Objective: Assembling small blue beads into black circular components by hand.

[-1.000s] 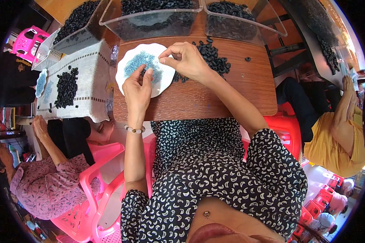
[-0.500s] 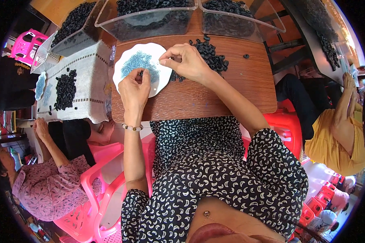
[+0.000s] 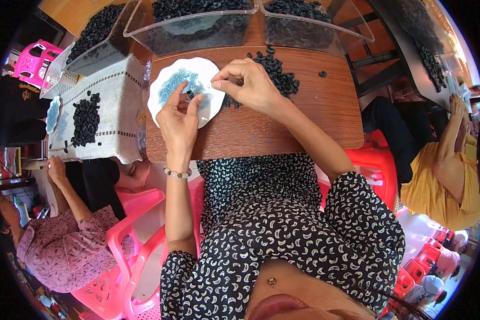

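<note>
At the white plate [image 3: 211, 108], left hand [image 3: 178, 120] at 6 o'clock, right hand [image 3: 254, 88] at 3 o'clock, black pieces [image 3: 284, 81] heaped beyond

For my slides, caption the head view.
Left hand holds a black piece above a white plate of blue bits, right hand close by, more black pieces on the table.

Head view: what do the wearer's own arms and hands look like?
Both the left hand and right hand are ungloved. The left wrist wears a beaded bracelet, mostly pale beads with a few darker, gold-brown ones; none shows on the right wrist. The loose black sleeves carry small white crescent shapes and end near the elbows. No cables visible.
</note>
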The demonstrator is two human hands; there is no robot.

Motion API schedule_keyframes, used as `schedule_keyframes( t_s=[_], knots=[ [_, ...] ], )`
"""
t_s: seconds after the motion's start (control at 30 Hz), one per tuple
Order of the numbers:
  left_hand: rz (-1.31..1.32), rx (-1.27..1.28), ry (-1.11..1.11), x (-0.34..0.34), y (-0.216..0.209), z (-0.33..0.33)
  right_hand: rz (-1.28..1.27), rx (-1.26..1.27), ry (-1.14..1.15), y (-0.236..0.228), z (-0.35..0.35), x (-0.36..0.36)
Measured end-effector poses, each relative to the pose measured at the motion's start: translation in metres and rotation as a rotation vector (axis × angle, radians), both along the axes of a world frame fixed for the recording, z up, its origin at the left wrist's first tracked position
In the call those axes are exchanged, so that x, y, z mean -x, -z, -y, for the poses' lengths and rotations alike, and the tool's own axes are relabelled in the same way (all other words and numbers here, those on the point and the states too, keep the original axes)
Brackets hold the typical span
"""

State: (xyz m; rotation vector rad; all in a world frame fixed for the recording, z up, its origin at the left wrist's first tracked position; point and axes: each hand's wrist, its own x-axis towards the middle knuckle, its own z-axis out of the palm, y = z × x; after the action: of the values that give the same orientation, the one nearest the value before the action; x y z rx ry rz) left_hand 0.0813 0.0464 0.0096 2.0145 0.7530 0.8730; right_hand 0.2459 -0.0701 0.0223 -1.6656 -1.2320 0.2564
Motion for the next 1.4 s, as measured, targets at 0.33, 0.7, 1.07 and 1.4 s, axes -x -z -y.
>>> schedule_keyframes(
  t_s=[0.33, 0.7, 1.07, 1.4],
  knots=[
    [0.118, 0.092, 0.145, 0.001, -0.003, 0.039, 0.201, -0.125, 0.071, -0.017, 0.033, 0.02],
    [0.094, 0.005, 0.23, -0.004, -0.004, 0.053, 0.4, -0.134, 0.076, -0.018, 0.056, 0.023],
    [0.012, 0.275, 0.313, -0.005, 0.012, 0.062, 0.398, -0.168, -0.023, -0.002, 0.081, 0.024],
    [0.206, 0.862, 0.484, -0.005, 0.026, 0.065, 0.437, -0.222, -0.11, -0.006, 0.103, 0.017]
  ],
)
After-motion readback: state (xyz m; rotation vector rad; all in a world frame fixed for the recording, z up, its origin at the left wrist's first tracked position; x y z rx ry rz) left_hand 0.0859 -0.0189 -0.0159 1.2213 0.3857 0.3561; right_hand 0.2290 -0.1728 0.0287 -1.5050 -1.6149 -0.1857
